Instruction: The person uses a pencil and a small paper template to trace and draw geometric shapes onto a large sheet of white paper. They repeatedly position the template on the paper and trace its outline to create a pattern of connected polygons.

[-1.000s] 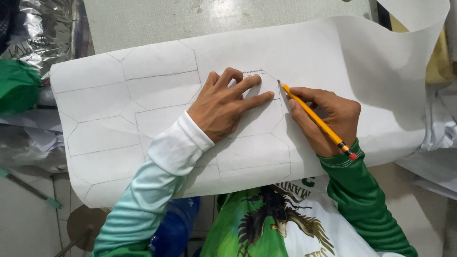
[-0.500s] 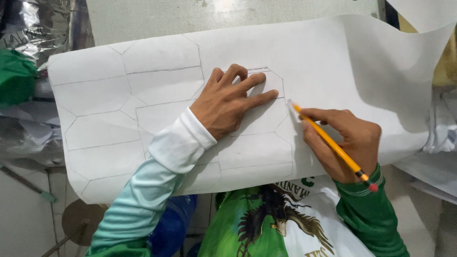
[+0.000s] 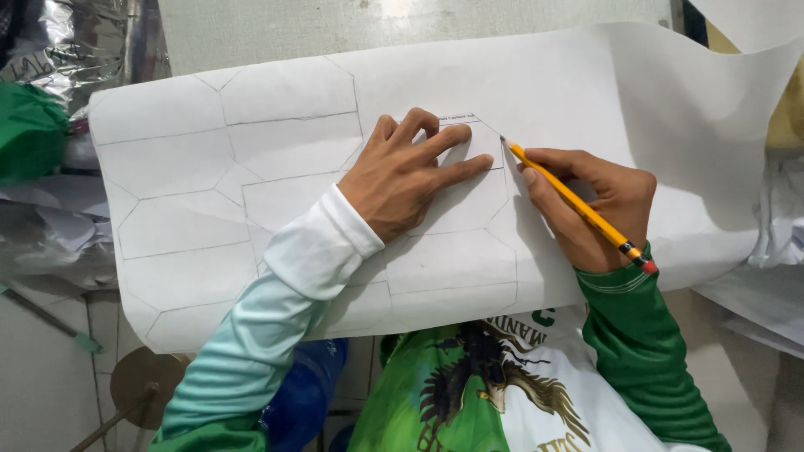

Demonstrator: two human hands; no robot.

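A large white sheet of paper (image 3: 586, 92) lies across the table, covered with pencilled outlines of angular shapes. My left hand (image 3: 406, 172) lies flat with spread fingers on a white template piece (image 3: 469, 138) and presses it onto the sheet. My right hand (image 3: 599, 205) grips a yellow pencil (image 3: 578, 205) with a red eraser end. The pencil's tip touches the paper at the template's upper right corner.
Crinkled silver foil (image 3: 50, 50) and a green cloth (image 3: 29, 130) lie at the left. More white sheets (image 3: 770, 276) hang off the right side. A blue container (image 3: 306, 398) and a round brown stool (image 3: 138, 377) stand below the table edge.
My right hand dipped lower along the template's right edge, then came back up; the pencil tip now rests at the upper right corner. My left hand has kept pressing in place.
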